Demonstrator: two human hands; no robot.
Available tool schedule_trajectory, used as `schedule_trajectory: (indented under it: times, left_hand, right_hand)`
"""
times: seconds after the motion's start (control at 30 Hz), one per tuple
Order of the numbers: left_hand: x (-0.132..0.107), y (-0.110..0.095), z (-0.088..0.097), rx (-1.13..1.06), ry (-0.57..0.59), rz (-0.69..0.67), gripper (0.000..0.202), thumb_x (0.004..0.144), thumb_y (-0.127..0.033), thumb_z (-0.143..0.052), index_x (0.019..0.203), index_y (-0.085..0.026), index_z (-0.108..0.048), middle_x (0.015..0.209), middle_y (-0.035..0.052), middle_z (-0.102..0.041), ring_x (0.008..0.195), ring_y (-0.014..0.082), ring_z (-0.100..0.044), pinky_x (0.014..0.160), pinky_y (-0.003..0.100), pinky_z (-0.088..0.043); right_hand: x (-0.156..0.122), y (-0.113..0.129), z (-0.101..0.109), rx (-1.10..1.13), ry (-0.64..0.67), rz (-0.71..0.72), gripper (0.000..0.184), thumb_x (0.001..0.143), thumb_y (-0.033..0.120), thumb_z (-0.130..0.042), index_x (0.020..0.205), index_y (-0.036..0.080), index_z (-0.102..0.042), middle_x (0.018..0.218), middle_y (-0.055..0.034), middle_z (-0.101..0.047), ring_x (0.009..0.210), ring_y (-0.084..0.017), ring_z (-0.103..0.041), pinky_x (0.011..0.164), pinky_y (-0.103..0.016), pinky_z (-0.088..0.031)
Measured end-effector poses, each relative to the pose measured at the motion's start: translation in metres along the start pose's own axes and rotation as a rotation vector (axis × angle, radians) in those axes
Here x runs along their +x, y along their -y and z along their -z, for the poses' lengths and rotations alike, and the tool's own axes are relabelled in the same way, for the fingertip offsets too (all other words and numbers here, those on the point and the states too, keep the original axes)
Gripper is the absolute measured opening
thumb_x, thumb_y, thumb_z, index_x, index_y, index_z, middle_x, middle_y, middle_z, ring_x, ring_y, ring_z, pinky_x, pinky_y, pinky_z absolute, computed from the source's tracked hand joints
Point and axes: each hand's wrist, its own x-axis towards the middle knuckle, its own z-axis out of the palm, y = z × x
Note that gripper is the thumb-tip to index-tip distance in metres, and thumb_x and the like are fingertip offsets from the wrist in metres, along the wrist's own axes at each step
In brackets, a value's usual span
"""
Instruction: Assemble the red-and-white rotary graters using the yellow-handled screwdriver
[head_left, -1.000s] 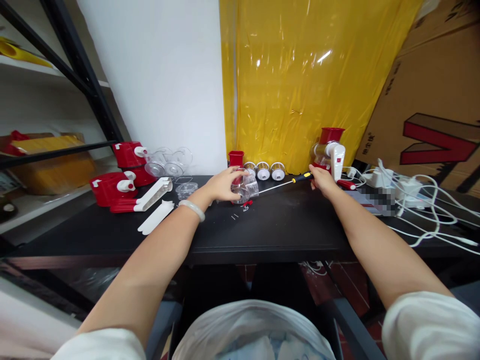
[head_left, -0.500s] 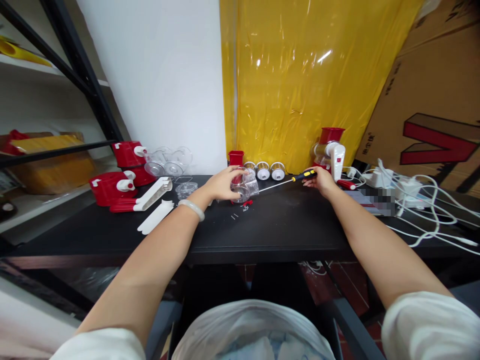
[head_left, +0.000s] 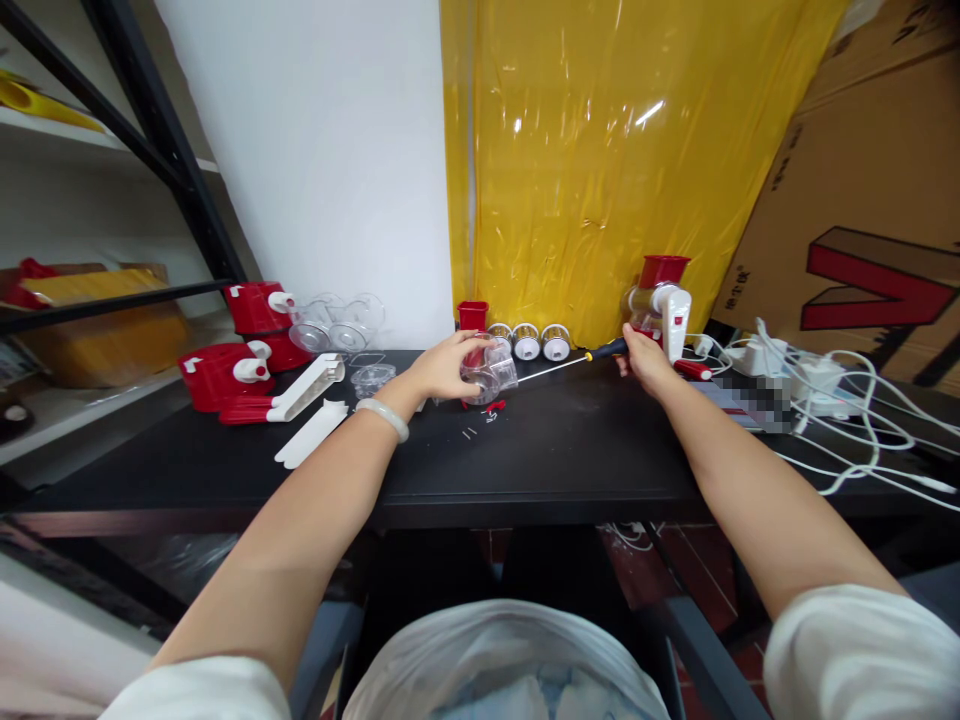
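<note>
My left hand (head_left: 448, 368) is closed around a clear plastic housing (head_left: 496, 372) with a red part behind it, at the middle of the black table. My right hand (head_left: 645, 362) grips the black-and-yellow handle of a long screwdriver (head_left: 555, 369). The screwdriver lies nearly level, its shaft pointing left with the tip at the housing's right end; whether it sits on a screw I cannot see. Just below the housing are a small red piece (head_left: 495, 406) and several tiny screws or pins (head_left: 469, 433).
Behind the housing stand three round drums (head_left: 526, 343) and a red hopper (head_left: 472, 315). An assembled red-and-white rotary grater (head_left: 667, 305) is at the right, beside tangled white cables (head_left: 862, 400). Red bases (head_left: 217, 378), white handles (head_left: 313, 434) and clear parts (head_left: 373, 379) lie left. A lined bin (head_left: 502, 625) is below.
My right hand has turned and shifted its grip on the screwdriver handle, the fingers now wrapped at its end. My left hand and the housing stay in place.
</note>
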Motion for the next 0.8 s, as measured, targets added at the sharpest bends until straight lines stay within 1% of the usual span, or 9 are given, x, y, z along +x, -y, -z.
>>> schedule_trajectory:
  times: [0.07, 0.17, 0.23, 0.3, 0.43, 0.57, 0.7, 0.73, 0.8]
  left_hand:
    - [0.000, 0.000, 0.000, -0.005, -0.004, -0.001, 0.079, 0.062, -0.031, -0.071, 0.137, -0.028, -0.048, 0.143, 0.0089, -0.042, 0.133, 0.0314, -0.043, 0.109, 0.045, -0.039]
    - [0.000, 0.000, 0.001, -0.011, -0.011, -0.003, 0.078, 0.062, -0.030, -0.071, 0.137, -0.027, -0.049, 0.143, 0.0090, -0.042, 0.133, 0.0311, -0.043, 0.109, 0.045, -0.039]
    - [0.000, -0.001, 0.001, -0.011, -0.014, -0.007, 0.078, 0.062, -0.031, -0.071, 0.137, -0.027, -0.049, 0.142, 0.0089, -0.043, 0.132, 0.0311, -0.044, 0.109, 0.045, -0.039]
    - [0.000, -0.001, 0.000, -0.014, -0.018, -0.005, 0.078, 0.062, -0.031, -0.071, 0.137, -0.027, -0.049, 0.142, 0.0089, -0.043, 0.132, 0.0313, -0.044, 0.109, 0.045, -0.039]
    - [0.001, -0.002, 0.001, -0.019, -0.012, 0.006, 0.078, 0.062, -0.030, -0.071, 0.137, -0.026, -0.049, 0.142, 0.0092, -0.043, 0.133, 0.0319, -0.043, 0.109, 0.045, -0.040]
    - [0.001, -0.001, 0.001, -0.023, -0.018, -0.010, 0.077, 0.061, -0.029, -0.071, 0.136, -0.026, -0.050, 0.142, 0.0091, -0.043, 0.133, 0.0315, -0.043, 0.110, 0.045, -0.038]
    - [0.000, 0.001, 0.000, -0.019, -0.025, -0.016, 0.078, 0.061, -0.030, -0.071, 0.136, -0.026, -0.049, 0.142, 0.0091, -0.043, 0.133, 0.0311, -0.043, 0.110, 0.044, -0.039]
    - [0.000, 0.000, 0.000, -0.019, -0.024, -0.013, 0.079, 0.061, -0.030, -0.071, 0.137, -0.026, -0.049, 0.142, 0.0092, -0.043, 0.133, 0.0310, -0.043, 0.110, 0.044, -0.039]
    - [0.000, -0.001, 0.000, -0.021, -0.022, -0.008, 0.079, 0.061, -0.029, -0.071, 0.137, -0.026, -0.049, 0.142, 0.0093, -0.043, 0.133, 0.0308, -0.043, 0.110, 0.044, -0.039]
  right_hand:
    - [-0.001, 0.004, -0.002, 0.023, 0.000, -0.080, 0.039, 0.092, 0.054, -0.041, 0.082, 0.020, -0.056, 0.048, -0.0014, -0.058, 0.036, -0.014, -0.053, 0.038, -0.024, -0.041]
    - [-0.004, 0.009, -0.004, 0.126, 0.057, -0.169, 0.031, 0.094, 0.038, -0.033, 0.093, 0.019, -0.057, 0.060, -0.0035, -0.067, 0.044, -0.016, -0.063, 0.040, -0.023, -0.044]
    - [-0.006, 0.012, -0.004, 0.183, 0.068, -0.159, 0.025, 0.090, 0.029, -0.034, 0.098, 0.020, -0.056, 0.067, -0.0024, -0.069, 0.049, -0.016, -0.067, 0.042, -0.022, -0.045]
    - [-0.007, 0.013, -0.004, 0.205, 0.056, -0.134, 0.021, 0.088, 0.026, -0.037, 0.098, 0.021, -0.055, 0.069, -0.0010, -0.069, 0.050, -0.016, -0.067, 0.043, -0.022, -0.046]
    - [-0.005, 0.010, -0.003, 0.194, 0.060, -0.090, 0.015, 0.091, 0.034, -0.043, 0.095, 0.022, -0.051, 0.060, 0.0008, -0.066, 0.044, -0.013, -0.063, 0.044, -0.020, -0.045]
    - [-0.002, 0.004, -0.002, 0.169, 0.039, -0.034, 0.027, 0.089, 0.048, -0.054, 0.083, 0.023, -0.049, 0.048, 0.0039, -0.057, 0.037, -0.011, -0.053, 0.040, -0.019, -0.042]
    - [-0.001, 0.003, -0.001, 0.085, -0.021, 0.061, 0.035, 0.086, 0.055, -0.058, 0.073, 0.023, -0.049, 0.041, 0.0048, -0.047, 0.033, -0.011, -0.044, 0.035, -0.022, -0.039]
    - [-0.001, 0.004, -0.001, 0.069, -0.040, 0.050, 0.036, 0.086, 0.056, -0.056, 0.073, 0.023, -0.050, 0.041, 0.0042, -0.047, 0.033, -0.011, -0.044, 0.035, -0.023, -0.039]
    - [-0.001, 0.007, -0.002, 0.070, -0.082, -0.032, 0.037, 0.090, 0.054, -0.048, 0.072, 0.022, -0.051, 0.041, 0.0022, -0.049, 0.033, -0.013, -0.047, 0.035, -0.024, -0.040]
